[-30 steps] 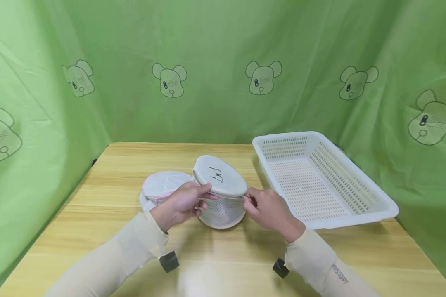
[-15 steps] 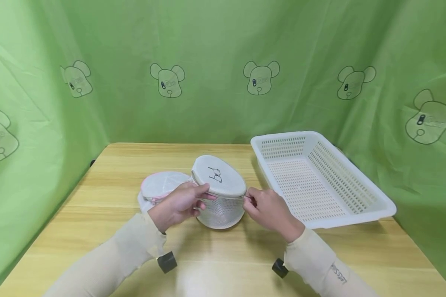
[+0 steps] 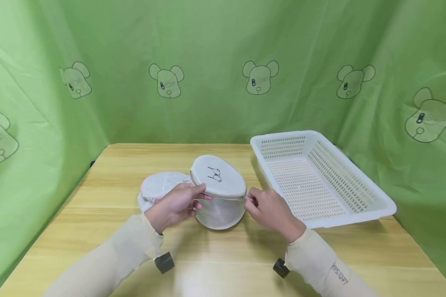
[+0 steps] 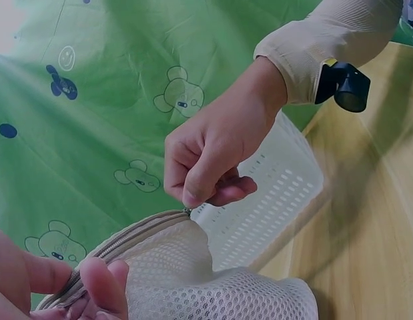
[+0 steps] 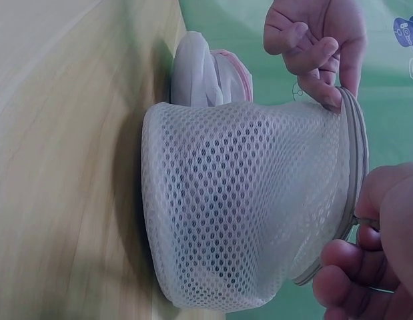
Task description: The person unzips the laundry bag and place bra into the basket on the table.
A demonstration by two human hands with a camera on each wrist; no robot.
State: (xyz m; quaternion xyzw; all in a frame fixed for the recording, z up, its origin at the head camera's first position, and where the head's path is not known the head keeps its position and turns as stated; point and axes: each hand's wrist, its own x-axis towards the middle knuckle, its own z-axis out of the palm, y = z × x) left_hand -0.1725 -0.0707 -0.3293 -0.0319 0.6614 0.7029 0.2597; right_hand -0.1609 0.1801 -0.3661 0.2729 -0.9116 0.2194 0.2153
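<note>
A white mesh laundry bag [image 3: 221, 212] stands on the table, its round lid [image 3: 217, 175] tilted and printed with a bra outline. My left hand [image 3: 178, 205] pinches the zipped rim at the lid's near left side, between thumb and fingers. At the rim's right side my right hand [image 3: 269, 210] pinches the small zipper pull [image 5: 363, 222], which its fingers mostly hide. In the right wrist view the mesh wall [image 5: 213, 200] looks slack, and the zipper band [image 5: 356, 147] runs between both hands. A second white bag with pink trim [image 3: 161, 185] lies behind my left hand.
To the right sits a white slotted plastic basket [image 3: 319, 189], its near left corner close to my right hand. The wooden table [image 3: 223, 264] ends at a green curtain [image 3: 215, 115] with bear-head prints at the back and sides.
My left hand has shifted slightly left along the rim and my right hand slightly right. Both keep their pinch, and the bag stays in about the same place.
</note>
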